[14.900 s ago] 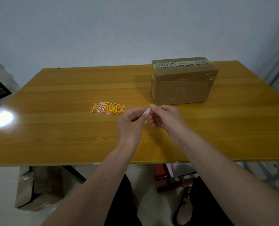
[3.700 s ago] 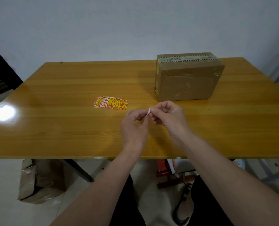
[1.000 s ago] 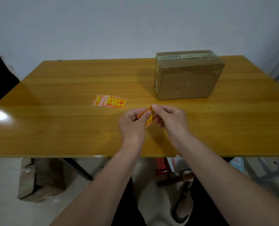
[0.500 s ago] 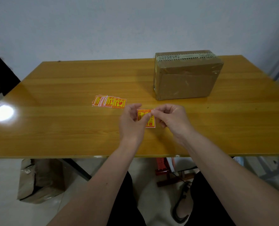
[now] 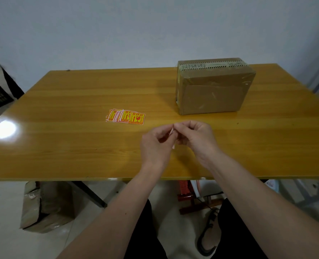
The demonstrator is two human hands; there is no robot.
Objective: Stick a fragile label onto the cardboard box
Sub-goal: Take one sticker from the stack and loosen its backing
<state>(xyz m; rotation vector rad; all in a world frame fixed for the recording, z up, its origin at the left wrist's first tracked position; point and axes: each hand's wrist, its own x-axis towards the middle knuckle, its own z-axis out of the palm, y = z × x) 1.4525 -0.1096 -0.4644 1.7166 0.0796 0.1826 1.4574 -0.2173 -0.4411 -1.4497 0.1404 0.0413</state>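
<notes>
- Left hand [image 5: 156,144] and right hand [image 5: 196,138] meet above the worktop [image 5: 61,146] near its front edge, fingertips of both pinching one label [image 5: 172,132], seen edge-on.
- Cardboard box [image 5: 213,86] toward back right corner, untouched.
- Spare labels [image 5: 126,117] fanned mid-worktop.

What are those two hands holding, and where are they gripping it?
One small label, seen edge-on, pinched at its upper edge between the fingertips of the left hand and the right hand, above the table.
</notes>
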